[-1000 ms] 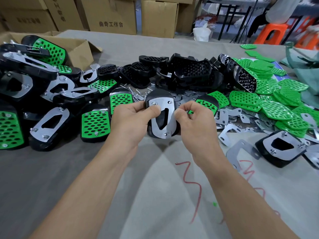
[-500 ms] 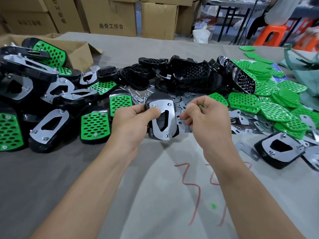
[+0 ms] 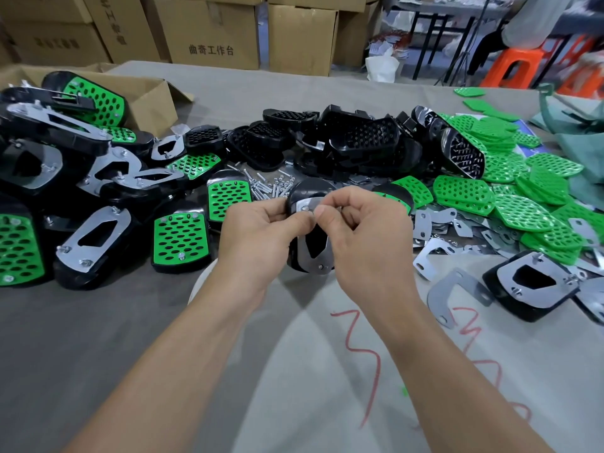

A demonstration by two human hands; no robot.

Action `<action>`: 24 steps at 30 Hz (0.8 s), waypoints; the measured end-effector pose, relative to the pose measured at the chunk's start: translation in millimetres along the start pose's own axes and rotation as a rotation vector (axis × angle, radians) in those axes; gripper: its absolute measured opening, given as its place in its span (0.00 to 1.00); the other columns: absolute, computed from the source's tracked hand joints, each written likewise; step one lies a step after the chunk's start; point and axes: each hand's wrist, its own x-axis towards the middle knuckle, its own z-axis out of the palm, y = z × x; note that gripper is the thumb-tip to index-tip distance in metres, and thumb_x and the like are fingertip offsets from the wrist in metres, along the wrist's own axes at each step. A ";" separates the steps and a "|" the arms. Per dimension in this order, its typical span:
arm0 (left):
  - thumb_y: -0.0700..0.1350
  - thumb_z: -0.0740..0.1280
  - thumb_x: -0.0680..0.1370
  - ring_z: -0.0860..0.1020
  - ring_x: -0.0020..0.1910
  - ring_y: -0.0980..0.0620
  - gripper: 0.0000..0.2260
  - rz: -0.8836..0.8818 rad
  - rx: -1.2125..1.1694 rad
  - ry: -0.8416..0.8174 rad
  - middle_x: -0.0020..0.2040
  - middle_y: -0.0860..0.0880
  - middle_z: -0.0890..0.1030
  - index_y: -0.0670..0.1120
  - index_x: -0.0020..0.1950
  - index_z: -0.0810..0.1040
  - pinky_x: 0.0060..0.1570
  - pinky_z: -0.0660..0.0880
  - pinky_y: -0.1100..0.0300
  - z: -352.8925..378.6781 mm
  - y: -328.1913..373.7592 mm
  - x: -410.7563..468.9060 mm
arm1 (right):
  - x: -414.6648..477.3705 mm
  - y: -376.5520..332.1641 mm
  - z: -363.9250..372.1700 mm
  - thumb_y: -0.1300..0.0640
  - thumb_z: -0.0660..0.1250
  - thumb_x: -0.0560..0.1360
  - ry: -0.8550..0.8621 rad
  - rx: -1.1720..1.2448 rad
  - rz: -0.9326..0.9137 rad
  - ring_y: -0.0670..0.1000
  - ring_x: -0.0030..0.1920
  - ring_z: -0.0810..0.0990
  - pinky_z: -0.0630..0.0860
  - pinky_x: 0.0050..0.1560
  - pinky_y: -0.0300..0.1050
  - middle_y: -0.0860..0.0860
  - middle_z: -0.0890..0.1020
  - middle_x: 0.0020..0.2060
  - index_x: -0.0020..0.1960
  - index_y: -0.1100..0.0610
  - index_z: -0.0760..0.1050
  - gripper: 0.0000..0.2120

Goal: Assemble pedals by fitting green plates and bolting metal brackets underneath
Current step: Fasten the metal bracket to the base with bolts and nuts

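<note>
Grey cloth covers the table (image 3: 98, 338), and at its middle stands a black pedal (image 3: 305, 194), its metal bracket (image 3: 315, 248) facing the camera. Left of that pedal lie finished pedals (image 3: 179, 235), and the left hand (image 3: 261, 238) clasps its left edge. The right hand (image 3: 366, 233) pinches at the bracket's top, and right of the pedal lie green plates (image 3: 519, 212).

A black pedal (image 3: 305, 223) is held upside down above the table, its silver metal bracket (image 3: 315, 246) facing up with a bolt at each end. Loose green plates (image 3: 464, 191) lie heaped to the right, spare brackets (image 3: 457, 289) beside them.
</note>
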 end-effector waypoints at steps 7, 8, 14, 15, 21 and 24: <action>0.38 0.76 0.74 0.87 0.45 0.43 0.07 0.028 0.008 0.012 0.43 0.45 0.88 0.50 0.47 0.89 0.51 0.83 0.40 2.3 -0.3 -1.6 | 1.3 0.5 3.1 0.54 0.70 0.76 0.018 -0.088 -0.023 0.46 0.24 0.69 0.64 0.33 0.42 0.41 0.73 0.22 0.38 0.48 0.78 0.07; 0.37 0.76 0.74 0.87 0.44 0.44 0.08 0.033 0.018 0.019 0.42 0.45 0.88 0.50 0.46 0.89 0.50 0.84 0.42 2.4 -0.7 -1.7 | 1.4 0.5 2.9 0.54 0.70 0.76 0.021 -0.089 -0.022 0.46 0.24 0.69 0.64 0.33 0.42 0.41 0.73 0.22 0.38 0.48 0.78 0.08; 0.37 0.75 0.75 0.87 0.46 0.43 0.06 0.038 0.030 0.012 0.42 0.46 0.88 0.48 0.47 0.88 0.48 0.84 0.43 5.1 -0.9 -3.4 | -4.1 -4.6 5.7 0.53 0.71 0.76 0.095 -0.190 -0.046 0.45 0.31 0.75 0.71 0.37 0.46 0.39 0.76 0.25 0.40 0.48 0.79 0.06; 0.39 0.76 0.75 0.87 0.46 0.44 0.05 0.038 0.032 0.012 0.42 0.47 0.88 0.48 0.47 0.89 0.49 0.84 0.41 5.7 -0.3 -3.6 | -5.9 -6.7 6.3 0.53 0.71 0.76 0.118 -0.221 -0.056 0.46 0.32 0.76 0.73 0.39 0.48 0.41 0.77 0.27 0.41 0.50 0.80 0.05; 0.58 0.77 0.63 0.83 0.40 0.48 0.13 0.063 0.060 -0.001 0.41 0.43 0.87 0.53 0.43 0.88 0.45 0.82 0.38 8.6 3.6 -5.5 | -9.8 -19.5 7.7 0.48 0.68 0.78 0.144 -0.494 -0.071 0.52 0.37 0.79 0.70 0.39 0.50 0.47 0.83 0.33 0.43 0.52 0.79 0.09; 0.53 0.77 0.65 0.79 0.36 0.52 0.10 0.077 0.055 -0.016 0.39 0.43 0.87 0.51 0.42 0.88 0.34 0.77 0.54 7.9 2.0 -5.6 | -10.4 -23.8 5.7 0.49 0.69 0.77 0.110 -0.514 -0.054 0.53 0.37 0.80 0.74 0.40 0.49 0.47 0.83 0.33 0.42 0.52 0.81 0.08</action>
